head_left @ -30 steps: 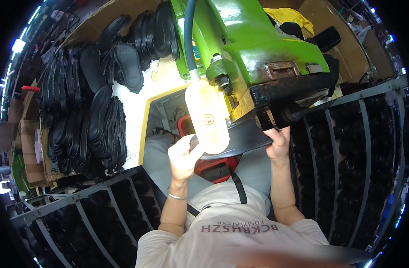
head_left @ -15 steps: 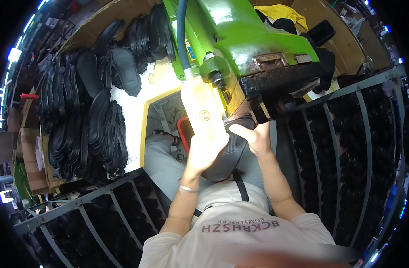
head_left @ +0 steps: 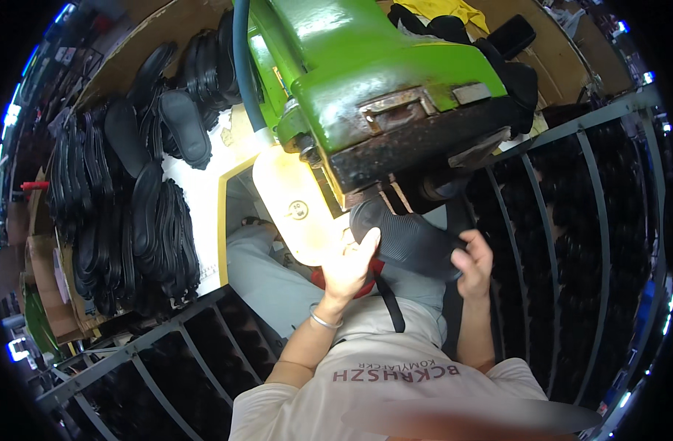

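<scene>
A black ribbed shoe sole point(head_left: 406, 239) is held up under the rusty head of a green machine point(head_left: 366, 81). My left hand point(head_left: 349, 266) grips its left end, the thumb pressed on the ribbed face. My right hand point(head_left: 474, 263) holds the sole's right end from below. The sole's toe touches the machine's underside near a round dark part point(head_left: 435, 187). A cream plastic bottle point(head_left: 296, 209) hangs from the machine just left of my left hand.
Piles of black soles point(head_left: 130, 213) lie on the bench at the left. Grey wire racks point(head_left: 167, 353) full of dark soles stand at the lower left and at the right point(head_left: 586, 220). A blue hose point(head_left: 242, 66) runs up the machine. Yellow cloth point(head_left: 461, 9) lies at the top.
The sole was tilted and turned from a flat hold at chest height up against the machine's underside. Both hands shifted right along it, and the view moved closer to the machine.
</scene>
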The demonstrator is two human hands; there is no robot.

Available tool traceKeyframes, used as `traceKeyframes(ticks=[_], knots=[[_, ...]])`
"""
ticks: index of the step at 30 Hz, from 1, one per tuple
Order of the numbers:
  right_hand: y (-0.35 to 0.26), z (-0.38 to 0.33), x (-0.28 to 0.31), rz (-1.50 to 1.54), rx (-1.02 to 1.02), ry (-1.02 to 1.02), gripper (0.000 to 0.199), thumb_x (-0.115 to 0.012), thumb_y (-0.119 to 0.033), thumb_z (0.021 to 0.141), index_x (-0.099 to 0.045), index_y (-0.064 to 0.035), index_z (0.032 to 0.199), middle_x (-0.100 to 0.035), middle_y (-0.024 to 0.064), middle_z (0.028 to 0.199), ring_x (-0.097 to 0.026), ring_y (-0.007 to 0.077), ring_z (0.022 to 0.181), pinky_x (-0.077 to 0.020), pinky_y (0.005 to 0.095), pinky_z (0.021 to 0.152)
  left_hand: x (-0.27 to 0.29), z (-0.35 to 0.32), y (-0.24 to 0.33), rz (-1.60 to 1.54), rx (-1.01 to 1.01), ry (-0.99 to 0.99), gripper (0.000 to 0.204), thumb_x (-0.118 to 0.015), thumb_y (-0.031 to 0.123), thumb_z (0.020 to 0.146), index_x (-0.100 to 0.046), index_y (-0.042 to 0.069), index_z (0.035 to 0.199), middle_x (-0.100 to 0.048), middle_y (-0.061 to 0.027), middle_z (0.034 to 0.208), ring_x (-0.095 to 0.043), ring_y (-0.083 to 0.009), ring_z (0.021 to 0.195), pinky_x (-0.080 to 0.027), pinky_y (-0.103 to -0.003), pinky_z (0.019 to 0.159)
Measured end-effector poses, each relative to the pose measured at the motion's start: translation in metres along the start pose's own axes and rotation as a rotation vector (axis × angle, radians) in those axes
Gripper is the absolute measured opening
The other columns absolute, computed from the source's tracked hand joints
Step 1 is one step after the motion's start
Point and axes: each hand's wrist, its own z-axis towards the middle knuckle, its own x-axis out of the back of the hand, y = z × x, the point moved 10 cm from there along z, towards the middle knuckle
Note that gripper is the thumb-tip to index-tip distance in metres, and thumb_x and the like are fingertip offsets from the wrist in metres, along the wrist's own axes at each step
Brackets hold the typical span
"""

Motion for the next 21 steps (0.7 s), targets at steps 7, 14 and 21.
traceKeyframes(ticks=[7,14,21], knots=[[-0.062,0.072,-0.023,-0.059,0.200,-0.004,0.025,-0.062,-0.010,0.081,-0.053,0.0003,0.102,-0.057,0.0032,0.088,-0.053,0.0070,0.078,-0.0427,0.0204,0.073,0.003,0.012,0.008,0.372,-0.134,0.044,0.017,-0.067,-0.003,0.079,-0.057,-0.001,0.093,-0.061,-0.0034,0.080,-0.056,-0.0056,0.070,-0.045,-0.019,0.062],[-0.040,0.091,-0.084,0.073,0.176,-0.216,0.024,-0.061,-0.009,0.083,-0.053,-0.0007,0.104,-0.059,0.0037,0.092,-0.053,0.0059,0.076,-0.0440,0.0191,0.065,0.050,0.028,0.051,0.086,-0.247,-0.075,0.024,-0.070,0.005,0.076,-0.064,-0.005,0.097,-0.068,-0.0088,0.086,-0.063,-0.0125,0.077,-0.051,-0.027,0.072],[-0.029,0.062,-0.149,0.055,0.225,-0.389,0.028,-0.059,0.003,0.082,-0.055,0.0018,0.110,-0.059,0.0039,0.099,-0.054,0.0087,0.090,-0.0453,0.0234,0.078,0.117,0.012,0.051,0.026,-0.046,0.119,0.023,-0.068,-0.004,0.073,-0.062,-0.007,0.095,-0.067,-0.0099,0.086,-0.062,-0.0133,0.076,-0.049,-0.025,0.072]])
